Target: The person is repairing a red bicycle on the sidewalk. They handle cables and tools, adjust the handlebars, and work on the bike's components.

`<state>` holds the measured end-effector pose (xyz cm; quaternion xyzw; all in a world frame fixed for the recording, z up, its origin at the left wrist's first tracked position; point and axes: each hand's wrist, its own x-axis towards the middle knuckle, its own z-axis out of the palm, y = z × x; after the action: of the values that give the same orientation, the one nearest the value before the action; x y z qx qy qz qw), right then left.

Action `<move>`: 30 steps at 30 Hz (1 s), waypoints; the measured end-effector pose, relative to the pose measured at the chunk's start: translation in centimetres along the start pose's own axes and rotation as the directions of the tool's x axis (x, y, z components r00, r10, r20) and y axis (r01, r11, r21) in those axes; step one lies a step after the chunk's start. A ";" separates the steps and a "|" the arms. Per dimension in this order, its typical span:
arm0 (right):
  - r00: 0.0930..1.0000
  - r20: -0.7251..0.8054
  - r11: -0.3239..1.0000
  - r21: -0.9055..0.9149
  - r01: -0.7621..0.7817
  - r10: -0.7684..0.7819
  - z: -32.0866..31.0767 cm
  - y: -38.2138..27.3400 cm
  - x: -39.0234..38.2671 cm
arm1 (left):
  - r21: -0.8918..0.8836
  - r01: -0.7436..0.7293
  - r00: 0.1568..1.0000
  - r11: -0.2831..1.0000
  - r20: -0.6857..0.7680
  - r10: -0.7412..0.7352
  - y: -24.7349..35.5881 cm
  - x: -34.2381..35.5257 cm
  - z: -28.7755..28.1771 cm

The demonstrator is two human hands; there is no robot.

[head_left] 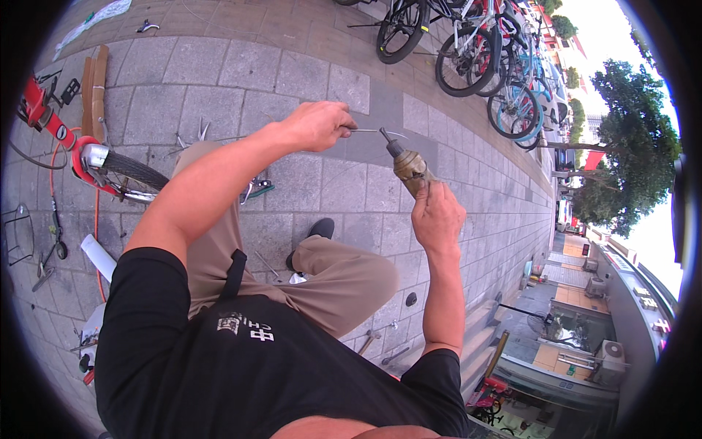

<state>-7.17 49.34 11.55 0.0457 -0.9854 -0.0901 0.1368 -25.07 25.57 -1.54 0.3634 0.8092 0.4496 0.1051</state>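
Observation:
My left hand (pixel 322 126), fingers pinched together, holds a thin metal rod (pixel 365 130) that points right. The rod's far end meets or nearly meets the narrow dark tip of a hand-held power tool; whether they touch, I cannot tell. That power tool (pixel 411 165) has a worn olive-brown body and a dark grey nose, tilted up and to the left. My right hand (pixel 439 216) is wrapped round its lower end, and the grip is partly hidden by the fingers. Both hands are held out above the paving, in front of my bent knees.
A red bicycle (pixel 82 150) lies at the left, its wheel close to my left arm. Tools, an orange hose (pixel 98 249) and cardboard (pixel 95 91) are scattered there. A hammer (pixel 369 342) lies near my right knee. Parked bicycles (pixel 468 58) line the far right; shopfronts stand lower right.

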 end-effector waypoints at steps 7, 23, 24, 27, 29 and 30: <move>0.995 0.029 0.994 0.054 -0.093 0.091 1.3 0.5 -0.5 | -0.007 0.010 1.000 1.000 0.000 -0.010 -0.2 0.4 0.6; 0.313 0.439 -0.166 0.763 -0.625 0.842 22.6 11.7 -23.8 | -0.081 0.106 0.994 0.991 -0.007 -0.107 -1.0 0.6 2.6; 0.228 0.517 -0.280 0.724 -0.631 0.825 25.1 11.8 -26.2 | -0.074 0.081 0.997 0.994 -0.012 -0.082 -0.8 0.7 2.8; -0.022 0.609 -0.536 0.680 -0.500 0.793 33.2 10.9 -33.6 | -0.009 0.049 0.999 0.999 -0.022 -0.049 0.6 0.8 3.0; -0.149 0.628 -0.630 0.676 -0.383 0.764 37.8 9.5 -37.4 | -0.070 0.086 0.995 0.994 -0.049 -0.089 0.4 0.5 3.1; -0.195 0.638 -0.662 0.672 -0.330 0.745 39.7 8.8 -38.8 | -0.100 0.106 0.991 0.989 -0.070 -0.114 0.3 0.6 3.3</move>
<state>18.43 69.00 -34.45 -0.6306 -0.4086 0.5936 0.2881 -23.72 28.27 -3.08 0.2956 0.8088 0.4948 0.1166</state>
